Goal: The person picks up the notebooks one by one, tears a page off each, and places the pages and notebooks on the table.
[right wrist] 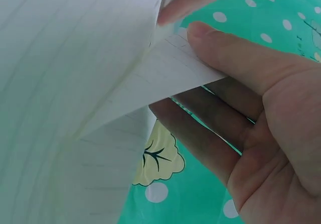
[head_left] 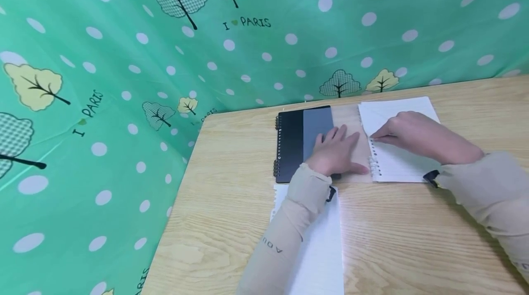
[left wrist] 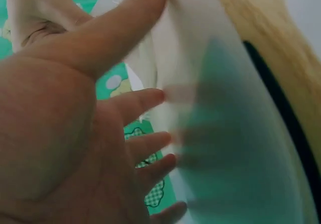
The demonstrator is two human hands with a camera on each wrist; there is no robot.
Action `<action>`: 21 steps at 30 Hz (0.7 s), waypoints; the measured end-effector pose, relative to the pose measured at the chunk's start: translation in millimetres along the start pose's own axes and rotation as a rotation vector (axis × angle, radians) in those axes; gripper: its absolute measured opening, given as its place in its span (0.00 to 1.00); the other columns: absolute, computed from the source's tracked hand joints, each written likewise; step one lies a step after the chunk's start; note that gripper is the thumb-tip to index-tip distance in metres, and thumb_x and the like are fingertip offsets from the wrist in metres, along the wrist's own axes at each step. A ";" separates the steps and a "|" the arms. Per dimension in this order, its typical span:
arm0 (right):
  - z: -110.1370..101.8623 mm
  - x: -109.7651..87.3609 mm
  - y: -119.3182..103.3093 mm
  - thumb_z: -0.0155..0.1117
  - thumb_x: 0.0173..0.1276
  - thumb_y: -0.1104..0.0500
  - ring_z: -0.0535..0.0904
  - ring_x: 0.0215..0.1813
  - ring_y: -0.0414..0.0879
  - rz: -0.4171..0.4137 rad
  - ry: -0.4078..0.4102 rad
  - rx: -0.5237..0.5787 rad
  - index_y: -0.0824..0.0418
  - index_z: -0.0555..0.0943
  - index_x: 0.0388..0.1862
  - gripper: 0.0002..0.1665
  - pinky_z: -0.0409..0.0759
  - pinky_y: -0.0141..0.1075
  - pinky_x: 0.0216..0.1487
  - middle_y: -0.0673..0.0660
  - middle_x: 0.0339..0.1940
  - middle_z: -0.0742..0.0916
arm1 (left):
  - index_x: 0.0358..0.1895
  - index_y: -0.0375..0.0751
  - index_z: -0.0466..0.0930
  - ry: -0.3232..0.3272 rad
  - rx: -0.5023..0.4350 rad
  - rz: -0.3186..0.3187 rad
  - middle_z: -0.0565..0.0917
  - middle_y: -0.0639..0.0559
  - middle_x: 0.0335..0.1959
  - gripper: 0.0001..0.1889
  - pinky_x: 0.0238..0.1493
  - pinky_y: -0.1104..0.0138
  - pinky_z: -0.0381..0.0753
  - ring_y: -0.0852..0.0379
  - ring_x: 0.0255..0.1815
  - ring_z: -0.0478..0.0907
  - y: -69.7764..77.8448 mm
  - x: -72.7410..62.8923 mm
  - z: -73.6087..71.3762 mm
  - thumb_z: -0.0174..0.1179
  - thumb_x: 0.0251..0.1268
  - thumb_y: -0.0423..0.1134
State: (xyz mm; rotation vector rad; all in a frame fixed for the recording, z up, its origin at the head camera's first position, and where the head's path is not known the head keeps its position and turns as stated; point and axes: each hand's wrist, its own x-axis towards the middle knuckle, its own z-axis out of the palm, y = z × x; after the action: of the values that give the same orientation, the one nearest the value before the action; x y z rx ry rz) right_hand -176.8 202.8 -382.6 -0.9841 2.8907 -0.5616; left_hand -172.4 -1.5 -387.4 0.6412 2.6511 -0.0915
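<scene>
A loose-leaf notebook lies spread on the table, its black cover (head_left: 290,143) at the left with a grey panel (head_left: 316,122). Beside the cover is a translucent plastic sheet (head_left: 346,115), and right of that are white lined pages (head_left: 407,107) with holes along their left edge. My left hand (head_left: 335,153) rests with spread fingers across the grey panel and the translucent sheet. At the holed edge, my right hand (head_left: 417,136) pinches a paper sheet (right wrist: 165,68) between thumb and fingers. That sheet's edge is lifted and bent in the right wrist view.
A loose lined sheet (head_left: 320,249) with a holed left edge lies on the wooden table (head_left: 215,184), partly under the left forearm. Green dotted cloth (head_left: 256,56) hangs behind the table and along its left side.
</scene>
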 end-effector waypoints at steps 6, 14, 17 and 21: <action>1.2 -0.1 -3.7 0.69 0.65 0.63 0.88 0.42 0.55 0.001 0.002 0.028 0.59 0.90 0.42 0.09 0.84 0.52 0.49 0.57 0.39 0.91 | 0.81 0.65 0.39 -0.032 -0.122 0.033 0.35 0.54 0.83 0.59 0.79 0.45 0.35 0.52 0.82 0.29 -1.3 8.8 -0.6 0.63 0.49 0.76; -1.6 -1.2 -7.2 0.69 0.65 0.64 0.88 0.41 0.55 -0.010 0.033 -0.004 0.60 0.90 0.42 0.09 0.84 0.53 0.48 0.58 0.38 0.91 | 0.81 0.65 0.37 -0.040 -0.130 0.047 0.34 0.55 0.83 0.61 0.78 0.42 0.32 0.53 0.82 0.28 -6.4 15.7 0.6 0.63 0.46 0.77; -2.6 -1.6 -12.4 0.69 0.63 0.65 0.88 0.39 0.54 -0.027 0.067 -0.015 0.60 0.90 0.42 0.09 0.84 0.52 0.46 0.57 0.36 0.91 | 0.81 0.65 0.38 -0.037 -0.128 0.050 0.34 0.56 0.83 0.61 0.78 0.43 0.32 0.53 0.82 0.28 -8.0 15.7 1.6 0.63 0.46 0.77; -2.6 -4.0 -15.7 0.70 0.61 0.67 0.89 0.37 0.54 -0.048 0.090 -0.041 0.61 0.90 0.39 0.08 0.85 0.51 0.44 0.58 0.35 0.91 | 0.80 0.67 0.36 -0.037 -0.121 0.053 0.34 0.58 0.82 0.60 0.79 0.45 0.30 0.55 0.82 0.27 -9.6 14.1 2.4 0.61 0.47 0.78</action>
State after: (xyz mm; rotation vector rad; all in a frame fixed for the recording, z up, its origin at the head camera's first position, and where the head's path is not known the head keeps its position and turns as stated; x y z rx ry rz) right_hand -164.8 194.5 -375.0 -1.0626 2.9761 -0.5656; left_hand -187.3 -4.5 -395.7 0.6624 2.5794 0.0709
